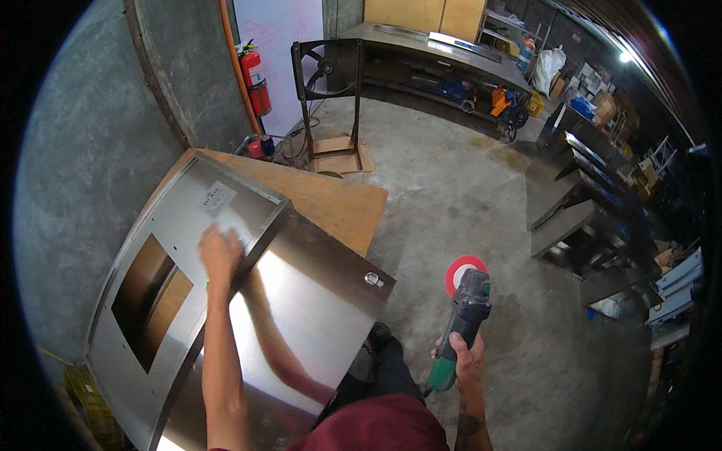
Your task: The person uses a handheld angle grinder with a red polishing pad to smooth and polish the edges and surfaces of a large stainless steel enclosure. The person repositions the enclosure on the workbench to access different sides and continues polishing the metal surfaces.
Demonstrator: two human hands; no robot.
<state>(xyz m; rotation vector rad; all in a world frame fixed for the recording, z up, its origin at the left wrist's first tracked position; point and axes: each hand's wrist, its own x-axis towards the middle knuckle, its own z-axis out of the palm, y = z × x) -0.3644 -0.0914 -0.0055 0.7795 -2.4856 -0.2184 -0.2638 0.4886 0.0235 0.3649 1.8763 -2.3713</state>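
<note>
In my right hand (468, 359) is a green and black angle grinder (468, 312), held by its body over the floor. A red disc (456, 272) with a pale centre is fitted at its head. My left hand (219, 254) is over the top face of a large stainless steel cabinet (316, 301), just below a small pale label (216, 198). Motion smears the left fingers, so their shape is unclear. A rectangular cutout (153, 301) opens in that face beside my left forearm. The cabinet's shiny side carries a small latch (371, 279) near its corner.
Under the cabinet lies a wooden board (331, 197). Beyond it stand a dark metal frame (326, 94) and a red fire extinguisher (253, 71) by the wall. A long metal workbench (451, 46) runs along the back. Steel units (575, 225) stand on the right.
</note>
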